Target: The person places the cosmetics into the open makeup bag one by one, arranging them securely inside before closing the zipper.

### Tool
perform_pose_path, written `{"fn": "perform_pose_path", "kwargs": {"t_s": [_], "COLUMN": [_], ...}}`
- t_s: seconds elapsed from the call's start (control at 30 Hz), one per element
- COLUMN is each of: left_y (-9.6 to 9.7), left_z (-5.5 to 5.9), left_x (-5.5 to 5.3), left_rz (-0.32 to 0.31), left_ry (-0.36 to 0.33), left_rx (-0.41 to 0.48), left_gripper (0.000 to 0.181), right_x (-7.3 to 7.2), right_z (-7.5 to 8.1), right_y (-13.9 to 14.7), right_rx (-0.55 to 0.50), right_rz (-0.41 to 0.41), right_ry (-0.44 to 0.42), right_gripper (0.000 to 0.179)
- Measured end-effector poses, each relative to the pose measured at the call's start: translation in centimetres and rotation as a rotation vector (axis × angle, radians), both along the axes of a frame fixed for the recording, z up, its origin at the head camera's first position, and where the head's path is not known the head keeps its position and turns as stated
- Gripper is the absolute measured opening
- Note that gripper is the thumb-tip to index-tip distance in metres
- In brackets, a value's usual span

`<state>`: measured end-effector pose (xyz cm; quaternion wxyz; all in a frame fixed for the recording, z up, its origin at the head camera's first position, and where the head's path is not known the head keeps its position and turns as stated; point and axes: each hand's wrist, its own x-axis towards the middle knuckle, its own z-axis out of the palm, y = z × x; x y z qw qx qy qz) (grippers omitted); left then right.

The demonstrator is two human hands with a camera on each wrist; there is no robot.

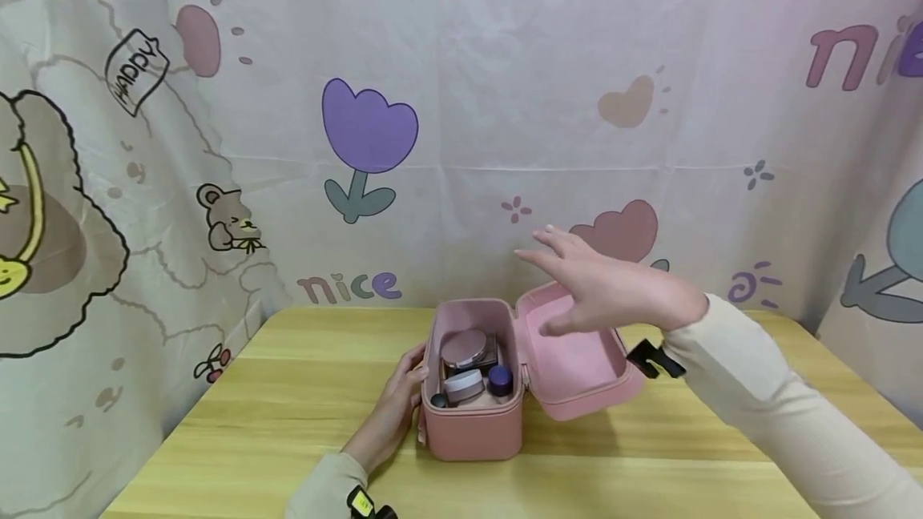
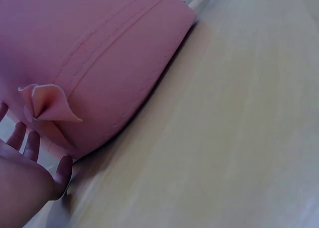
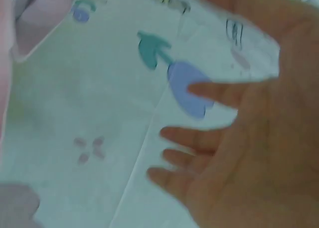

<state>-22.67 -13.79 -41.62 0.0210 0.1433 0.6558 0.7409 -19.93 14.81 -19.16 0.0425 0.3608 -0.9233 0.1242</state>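
Note:
A pink cosmetic case [image 1: 473, 435] stands on the table with its lid [image 1: 577, 367] swung out to the right. Inside it lie a round compact [image 1: 465, 348], a white-lidded jar [image 1: 464, 384], a purple-capped jar [image 1: 500, 380] and a small dark cap [image 1: 438, 400]. My left hand [image 1: 397, 395] rests against the case's left side; in the left wrist view its fingers lie beside a pink bow [image 2: 50, 106]. Above the lid my right hand [image 1: 594, 283] hovers with fingers spread, and the right wrist view shows nothing in its palm.
The wooden table [image 1: 288, 391] extends to both sides of the case. Behind it hangs a printed curtain [image 1: 461, 126] with a purple tulip, hearts and lettering. Dark camera mounts sit on both wrists.

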Motion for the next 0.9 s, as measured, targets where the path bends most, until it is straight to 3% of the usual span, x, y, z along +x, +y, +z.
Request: {"fn": "perform_pose_path", "kwargs": {"t_s": [0.13, 0.3, 0.43, 0.5, 0.7, 0.8, 0.9], "left_y": [0.0, 0.3, 0.4, 0.4, 0.3, 0.2, 0.0], "left_z": [0.0, 0.1, 0.1, 0.1, -0.1, -0.1, -0.2], "left_x": [0.0, -0.3, -0.4, -0.4, -0.2, -0.2, -0.2], "left_rz": [-0.005, -0.011, -0.014, -0.013, -0.016, -0.003, 0.005], "left_ry": [-0.004, 0.009, 0.01, 0.005, -0.004, -0.005, -0.004], "left_rx": [-0.001, 0.014, 0.026, 0.026, 0.015, 0.01, 0.013], "left_gripper": [0.06, 0.058, 0.059, 0.059, 0.059, 0.06, 0.061], "right_x": [0.6, 0.6, 0.0, -0.2, -1.0, -1.6, -2.0], "right_z": [-2.2, -6.7, -9.9, -11.1, -14.3, -16.4, -18.0], "right_y": [2.8, 6.5, 8.5, 9.3, 10.8, 11.0, 10.6], "right_rx": [-0.075, -0.239, -0.432, -0.536, -0.842, -0.987, -1.163], "right_rz": [0.02, -0.029, -0.056, -0.064, -0.034, 0.08, 0.272], "right_ry": [0.05, 0.053, -0.019, -0.12, -0.534, -0.731, -0.976], "right_gripper": [0.086, 0.087, 0.087, 0.09, 0.088, 0.08, 0.059]}}
